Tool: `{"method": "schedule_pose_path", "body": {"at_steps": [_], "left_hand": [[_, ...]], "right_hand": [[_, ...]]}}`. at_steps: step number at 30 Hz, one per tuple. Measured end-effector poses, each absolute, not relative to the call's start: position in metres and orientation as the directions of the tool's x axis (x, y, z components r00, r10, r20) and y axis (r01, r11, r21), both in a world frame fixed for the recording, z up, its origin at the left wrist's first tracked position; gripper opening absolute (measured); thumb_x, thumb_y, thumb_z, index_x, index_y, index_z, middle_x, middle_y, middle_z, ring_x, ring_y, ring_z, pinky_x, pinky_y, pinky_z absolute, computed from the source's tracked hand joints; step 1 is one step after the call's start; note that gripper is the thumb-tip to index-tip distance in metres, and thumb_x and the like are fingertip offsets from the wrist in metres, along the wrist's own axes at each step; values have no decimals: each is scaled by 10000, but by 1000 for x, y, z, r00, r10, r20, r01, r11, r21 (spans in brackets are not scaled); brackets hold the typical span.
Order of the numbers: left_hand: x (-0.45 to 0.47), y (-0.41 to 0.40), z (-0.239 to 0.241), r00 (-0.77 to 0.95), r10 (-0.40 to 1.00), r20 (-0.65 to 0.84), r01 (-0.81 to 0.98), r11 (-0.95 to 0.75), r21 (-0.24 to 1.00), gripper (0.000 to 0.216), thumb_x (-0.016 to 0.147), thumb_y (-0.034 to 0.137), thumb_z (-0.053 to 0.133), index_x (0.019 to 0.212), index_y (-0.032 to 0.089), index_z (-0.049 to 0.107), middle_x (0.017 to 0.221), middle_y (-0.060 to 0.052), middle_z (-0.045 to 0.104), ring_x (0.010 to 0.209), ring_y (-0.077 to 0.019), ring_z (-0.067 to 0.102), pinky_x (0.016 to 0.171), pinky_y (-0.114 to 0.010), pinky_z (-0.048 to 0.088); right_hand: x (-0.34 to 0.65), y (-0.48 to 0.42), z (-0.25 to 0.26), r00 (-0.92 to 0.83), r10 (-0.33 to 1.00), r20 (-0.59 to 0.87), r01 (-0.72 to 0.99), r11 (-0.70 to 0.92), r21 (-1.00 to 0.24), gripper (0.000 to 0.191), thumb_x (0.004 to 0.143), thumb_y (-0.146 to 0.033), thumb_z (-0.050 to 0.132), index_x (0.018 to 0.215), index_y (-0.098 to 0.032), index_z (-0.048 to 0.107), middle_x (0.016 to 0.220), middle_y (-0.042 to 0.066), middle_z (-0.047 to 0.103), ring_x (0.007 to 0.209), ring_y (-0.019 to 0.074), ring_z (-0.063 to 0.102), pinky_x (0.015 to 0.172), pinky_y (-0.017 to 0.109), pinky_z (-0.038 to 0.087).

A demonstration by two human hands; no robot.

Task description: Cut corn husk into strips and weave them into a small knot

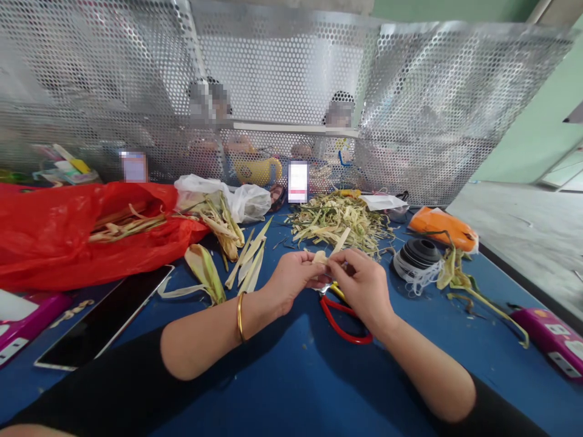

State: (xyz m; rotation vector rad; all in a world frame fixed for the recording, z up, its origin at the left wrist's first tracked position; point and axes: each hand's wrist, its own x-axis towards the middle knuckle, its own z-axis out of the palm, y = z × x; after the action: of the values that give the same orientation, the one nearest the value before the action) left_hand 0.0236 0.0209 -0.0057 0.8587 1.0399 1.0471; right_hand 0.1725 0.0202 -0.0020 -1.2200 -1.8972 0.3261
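Observation:
Above the middle of the blue table, my left hand (295, 276) pinches a small pale piece of corn husk (320, 257). My right hand (359, 282) is closed on the same husk from the other side, its thumb and forefinger pressed together. A pale strip end (340, 240) sticks up beyond the fingers. Below the hands lie scissors with red handles (339, 325), their blades partly hidden. To the left of my left hand are cut husk strips (248, 261) and a green-yellow husk (204, 273). A heap of husk shreds (339, 218) lies just beyond my hands.
A red plastic bag (54, 230) with husks fills the left, with a dark tablet (107, 321) before it. At right stand a black spool with white string (416, 261), an orange packet (444, 227) and a purple power strip (553, 340). A perforated metal screen (282, 67) closes the back.

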Motion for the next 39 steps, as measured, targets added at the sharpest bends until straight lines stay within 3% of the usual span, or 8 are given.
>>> {"method": "schedule_pose_path", "body": {"at_steps": [5,11,19,26,34,39], "left_hand": [[24,23,-7,125,963,-238,-263,263,928,163,677,160,767,800,114,670,728,-51,713,620,-135,667,614,-241,528],[24,23,-5,121,961,-248,-249,271,930,155,691,135,760,814,108,669,729,-65,722,629,-142,678,610,-236,529],[26,20,-4,128,968,-218,-223,242,944,134,708,122,723,829,103,668,702,-47,706,613,-132,666,607,-229,527],[29,17,-5,116,973,-202,-189,221,957,77,733,90,652,797,116,618,659,-26,684,590,-121,652,592,-223,526],[24,20,-7,182,976,-120,9,120,993,161,691,96,645,828,156,586,674,3,667,605,-145,660,618,-262,540],[19,19,-4,253,967,7,277,-79,957,259,685,115,583,932,184,622,684,14,664,641,-166,668,599,-244,501]], "right_hand": [[176,27,2,-167,914,371,433,406,-805,155,814,-265,577,818,-190,713,794,46,648,640,153,570,590,266,449],[176,32,5,-140,980,143,234,173,-957,189,737,-354,633,753,-175,690,596,0,607,487,131,512,477,255,408],[171,25,-2,-68,955,289,419,291,-860,134,801,-284,556,796,-190,651,673,11,644,564,143,566,544,257,449],[168,22,-12,-77,929,362,455,356,-816,46,828,-252,567,801,-215,559,703,-13,646,606,144,607,595,247,459],[173,22,-2,-181,929,321,527,368,-766,170,925,-326,451,840,-230,563,622,-31,614,557,136,555,548,239,375],[174,25,7,-289,934,210,611,349,-711,243,848,-398,573,693,-216,616,596,-17,605,537,123,504,498,232,318]]}}
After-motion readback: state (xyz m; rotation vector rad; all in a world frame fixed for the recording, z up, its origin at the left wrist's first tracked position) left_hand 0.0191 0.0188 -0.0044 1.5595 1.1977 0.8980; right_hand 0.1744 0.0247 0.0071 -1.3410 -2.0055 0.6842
